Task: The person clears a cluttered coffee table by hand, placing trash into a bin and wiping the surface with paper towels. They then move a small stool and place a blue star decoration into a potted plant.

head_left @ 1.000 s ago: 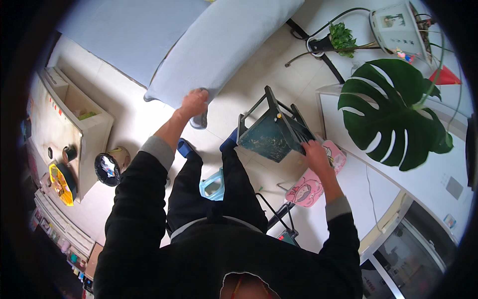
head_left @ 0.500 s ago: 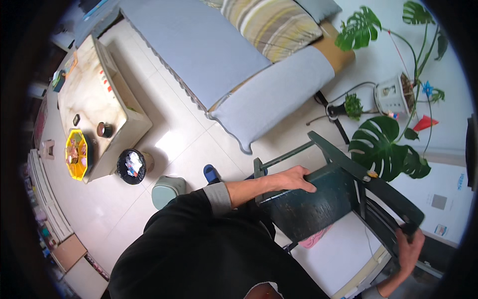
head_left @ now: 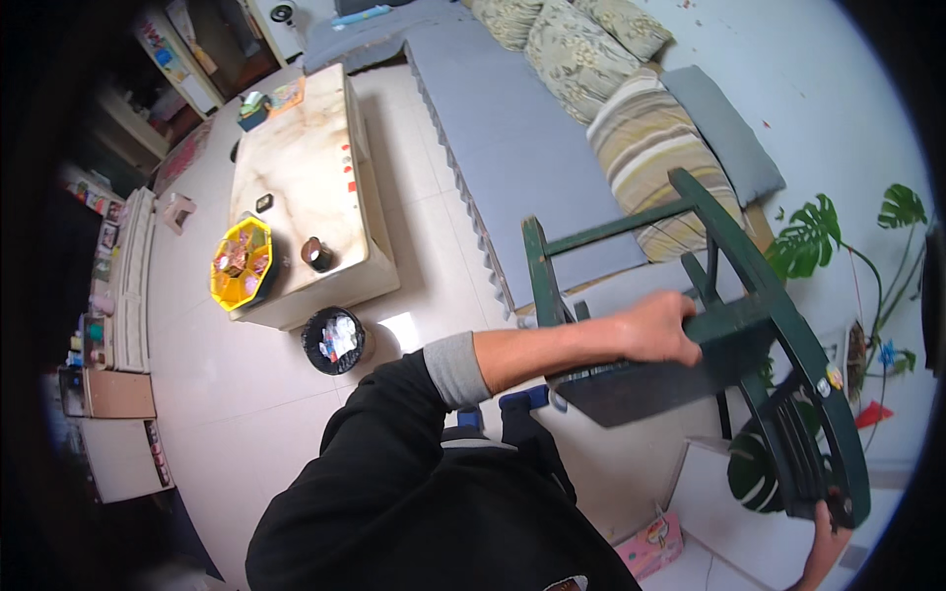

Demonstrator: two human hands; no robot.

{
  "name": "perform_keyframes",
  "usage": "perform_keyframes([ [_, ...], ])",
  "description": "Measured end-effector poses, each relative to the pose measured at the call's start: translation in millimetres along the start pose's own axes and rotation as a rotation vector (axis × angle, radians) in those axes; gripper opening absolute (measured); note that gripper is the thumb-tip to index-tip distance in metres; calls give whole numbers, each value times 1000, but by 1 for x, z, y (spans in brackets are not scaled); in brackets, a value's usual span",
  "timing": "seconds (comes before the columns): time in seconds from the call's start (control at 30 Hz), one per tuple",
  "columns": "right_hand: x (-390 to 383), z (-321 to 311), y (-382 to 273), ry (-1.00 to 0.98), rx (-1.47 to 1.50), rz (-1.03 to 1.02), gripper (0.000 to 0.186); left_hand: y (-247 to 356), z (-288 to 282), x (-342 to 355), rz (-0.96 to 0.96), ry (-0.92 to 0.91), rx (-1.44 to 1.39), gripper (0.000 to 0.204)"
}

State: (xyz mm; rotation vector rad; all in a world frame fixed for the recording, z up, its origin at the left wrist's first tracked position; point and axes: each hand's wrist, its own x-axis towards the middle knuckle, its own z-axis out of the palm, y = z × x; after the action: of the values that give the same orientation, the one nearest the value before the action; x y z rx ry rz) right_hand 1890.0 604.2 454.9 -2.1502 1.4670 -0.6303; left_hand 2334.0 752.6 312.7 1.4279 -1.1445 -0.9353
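A dark green wooden chair [head_left: 631, 386] is held up in front of me, tilted on its side, its legs toward the sofa. My left hand [head_left: 660, 328] is closed round the edge of its seat, the thumb over the near side. At the lower right, my right hand [head_left: 826, 540] grips the end of the slatted chair back; part of its fingers are hidden behind the wood. The chair covers part of the sofa's near end and of a potted plant.
A grey-covered sofa [head_left: 512, 148] with cushions stands ahead. To the left are a marble-topped coffee table [head_left: 296, 148] with a yellow snack tray [head_left: 219, 288], and a black-lined bin [head_left: 320, 364]. Large plant leaves [head_left: 813, 236] spread at right. A pink box [head_left: 658, 548] lies beside a white panel [head_left: 705, 497].
The chair has been lifted and tipped, with both hands keeping their hold. The view has shifted, so the table sits further right in it and more of the sofa shows.
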Motion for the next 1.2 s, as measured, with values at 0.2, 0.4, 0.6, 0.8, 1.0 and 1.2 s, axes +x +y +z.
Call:
perform_keyframes([
  [0.2,148,151,1,-303,124,-194,32,-46,-70,73,-194,240,307,42],
  [0.4,265,292,-29,-322,150,-253,31,-116,-124,119,-316,447,315,40],
  [0.6,257,349,37,-303,229,-266,33,-209,-178,186,-295,486,453,41],
  [0.8,5,362,190,-597,-278,308,31,-303,-207,230,-263,452,569,41],
  [1.0,-290,360,167,-516,550,1671,28,-405,-208,250,-188,384,806,46],
  [1.2,-307,407,75,-422,739,1596,33,-482,-224,288,-361,231,898,57],
])
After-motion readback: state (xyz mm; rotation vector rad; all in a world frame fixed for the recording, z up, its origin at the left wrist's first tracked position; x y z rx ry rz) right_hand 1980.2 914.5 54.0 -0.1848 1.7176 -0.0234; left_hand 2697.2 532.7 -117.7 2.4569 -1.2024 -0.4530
